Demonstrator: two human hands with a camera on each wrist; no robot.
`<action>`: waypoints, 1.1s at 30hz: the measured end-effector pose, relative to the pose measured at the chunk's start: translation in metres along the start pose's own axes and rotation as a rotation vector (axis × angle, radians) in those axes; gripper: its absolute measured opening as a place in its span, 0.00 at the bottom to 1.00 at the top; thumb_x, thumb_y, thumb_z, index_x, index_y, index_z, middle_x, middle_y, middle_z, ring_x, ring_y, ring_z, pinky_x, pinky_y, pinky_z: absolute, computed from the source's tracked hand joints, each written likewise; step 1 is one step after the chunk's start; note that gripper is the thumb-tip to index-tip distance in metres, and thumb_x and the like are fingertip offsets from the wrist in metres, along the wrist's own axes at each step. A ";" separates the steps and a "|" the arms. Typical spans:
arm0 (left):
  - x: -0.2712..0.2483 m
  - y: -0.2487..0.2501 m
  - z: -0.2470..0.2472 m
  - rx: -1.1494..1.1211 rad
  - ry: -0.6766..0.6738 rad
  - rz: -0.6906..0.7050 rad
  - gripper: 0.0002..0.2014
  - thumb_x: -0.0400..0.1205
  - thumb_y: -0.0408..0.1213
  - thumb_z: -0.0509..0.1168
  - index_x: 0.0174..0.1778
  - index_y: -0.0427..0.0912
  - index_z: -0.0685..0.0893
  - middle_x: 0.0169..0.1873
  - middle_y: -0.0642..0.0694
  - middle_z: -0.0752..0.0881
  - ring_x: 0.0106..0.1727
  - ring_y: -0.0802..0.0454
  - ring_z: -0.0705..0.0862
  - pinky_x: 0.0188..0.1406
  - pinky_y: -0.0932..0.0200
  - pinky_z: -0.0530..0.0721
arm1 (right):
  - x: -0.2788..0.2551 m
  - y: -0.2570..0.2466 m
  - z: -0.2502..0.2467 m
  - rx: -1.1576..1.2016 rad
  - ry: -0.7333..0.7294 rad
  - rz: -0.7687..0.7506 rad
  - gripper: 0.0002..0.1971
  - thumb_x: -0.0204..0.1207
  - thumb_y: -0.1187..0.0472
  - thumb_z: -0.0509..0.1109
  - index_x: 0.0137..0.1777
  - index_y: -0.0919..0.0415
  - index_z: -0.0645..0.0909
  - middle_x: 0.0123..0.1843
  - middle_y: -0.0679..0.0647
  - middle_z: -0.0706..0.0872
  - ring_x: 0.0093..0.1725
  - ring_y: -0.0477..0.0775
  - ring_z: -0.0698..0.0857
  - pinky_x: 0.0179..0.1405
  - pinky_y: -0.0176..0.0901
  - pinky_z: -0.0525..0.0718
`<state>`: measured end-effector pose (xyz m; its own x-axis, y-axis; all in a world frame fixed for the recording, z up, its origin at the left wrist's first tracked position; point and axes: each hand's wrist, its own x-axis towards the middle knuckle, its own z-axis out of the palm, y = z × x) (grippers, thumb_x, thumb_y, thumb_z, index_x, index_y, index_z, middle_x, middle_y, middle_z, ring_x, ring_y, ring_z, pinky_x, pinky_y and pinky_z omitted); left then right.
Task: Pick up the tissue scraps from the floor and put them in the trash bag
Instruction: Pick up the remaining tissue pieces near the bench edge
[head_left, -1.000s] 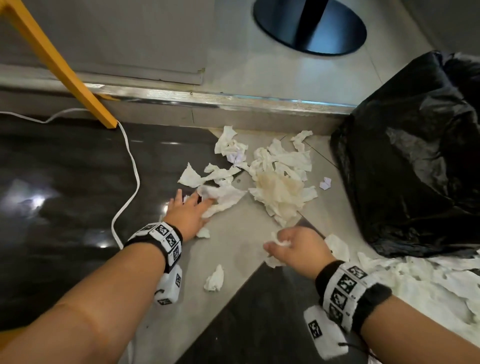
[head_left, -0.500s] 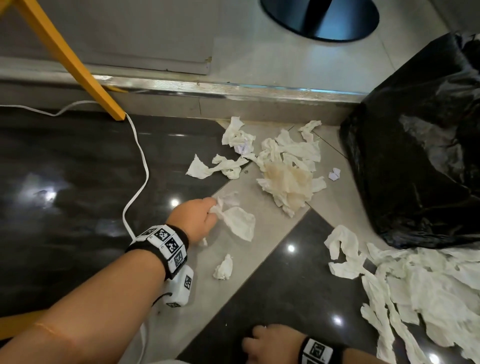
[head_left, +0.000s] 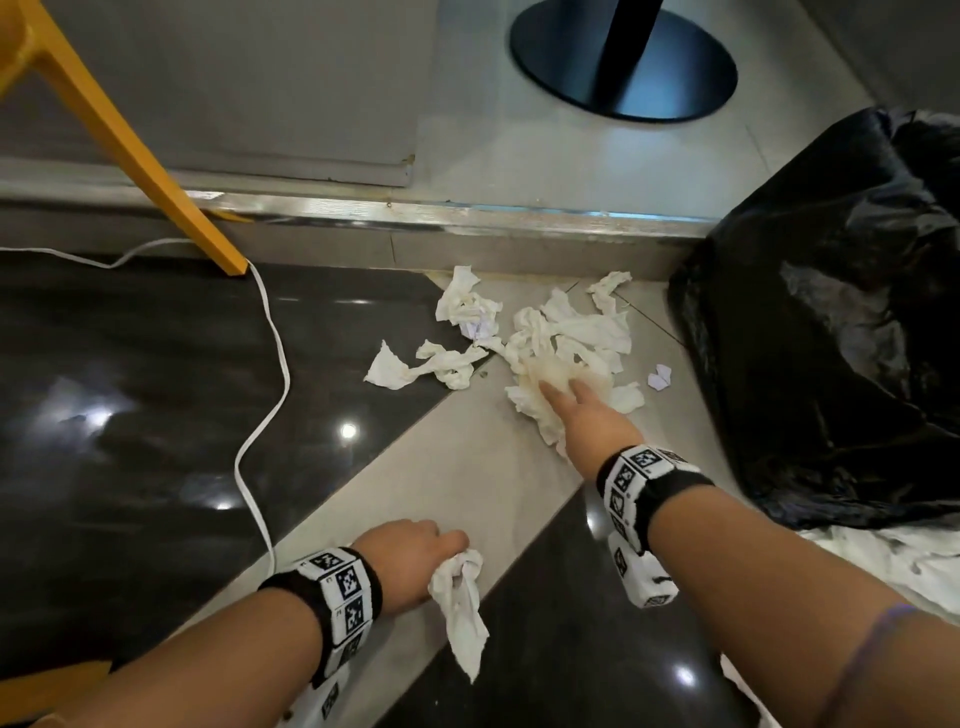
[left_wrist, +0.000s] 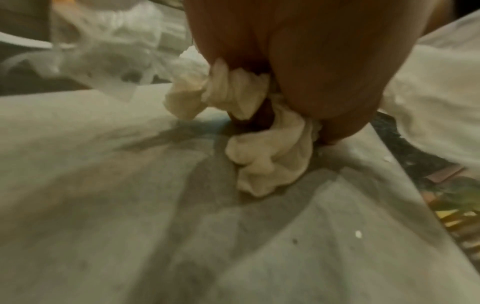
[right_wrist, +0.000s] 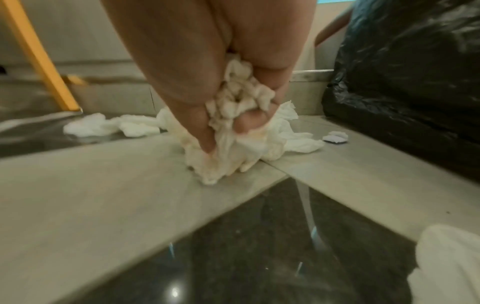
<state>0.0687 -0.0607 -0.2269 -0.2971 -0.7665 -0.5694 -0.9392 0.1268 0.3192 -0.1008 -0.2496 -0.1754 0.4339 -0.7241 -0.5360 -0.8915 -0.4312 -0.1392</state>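
White tissue scraps (head_left: 452, 358) lie scattered on the floor near a step, with a bigger stained pile (head_left: 587, 338) beside the black trash bag (head_left: 831, 338). My left hand (head_left: 447, 545) is near me, low over the floor, gripping a crumpled bunch of tissue (head_left: 460, 608) that hangs from its fist; in the left wrist view the fingers (left_wrist: 324, 82) curl round that wad (left_wrist: 267, 156). My right hand (head_left: 566, 387) reaches into the stained pile. In the right wrist view its fingers (right_wrist: 197, 123) clutch crumpled tissue (right_wrist: 241, 96) and dig into the pile (right_wrist: 228, 160).
A yellow chair leg (head_left: 130, 150) and a white cable (head_left: 270, 364) are at the left. A metal-edged step (head_left: 441, 213) runs behind the scraps, with a black round table base (head_left: 623, 62) above it. More tissue (head_left: 883, 561) lies below the bag. A small scrap (head_left: 660, 376) sits by the bag.
My left hand has drawn back toward me with tissue in its grip. My right hand has come forward from the bottom edge into the stained pile.
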 end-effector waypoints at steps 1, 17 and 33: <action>0.000 -0.001 0.000 0.000 -0.009 0.009 0.13 0.79 0.43 0.57 0.60 0.49 0.71 0.50 0.39 0.82 0.47 0.37 0.84 0.42 0.49 0.79 | 0.005 0.000 0.000 -0.039 -0.081 0.035 0.42 0.75 0.73 0.63 0.83 0.46 0.47 0.81 0.62 0.62 0.66 0.63 0.80 0.63 0.54 0.81; 0.001 0.003 -0.009 0.031 -0.124 -0.042 0.12 0.80 0.42 0.54 0.60 0.51 0.69 0.55 0.39 0.79 0.55 0.37 0.81 0.47 0.52 0.73 | -0.030 0.026 -0.147 0.465 0.510 -0.017 0.12 0.78 0.62 0.67 0.61 0.58 0.76 0.48 0.52 0.82 0.54 0.57 0.82 0.46 0.36 0.76; 0.047 0.124 -0.283 -0.297 0.408 -0.273 0.12 0.83 0.42 0.57 0.62 0.51 0.75 0.60 0.44 0.83 0.57 0.42 0.83 0.52 0.56 0.77 | -0.117 0.251 -0.290 0.457 0.784 0.255 0.22 0.75 0.37 0.60 0.49 0.55 0.80 0.53 0.62 0.85 0.57 0.63 0.82 0.55 0.52 0.76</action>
<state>-0.0126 -0.2590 0.0005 0.0958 -0.9350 -0.3415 -0.8660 -0.2475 0.4345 -0.3377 -0.4289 0.0939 0.0344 -0.9949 0.0945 -0.8644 -0.0771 -0.4969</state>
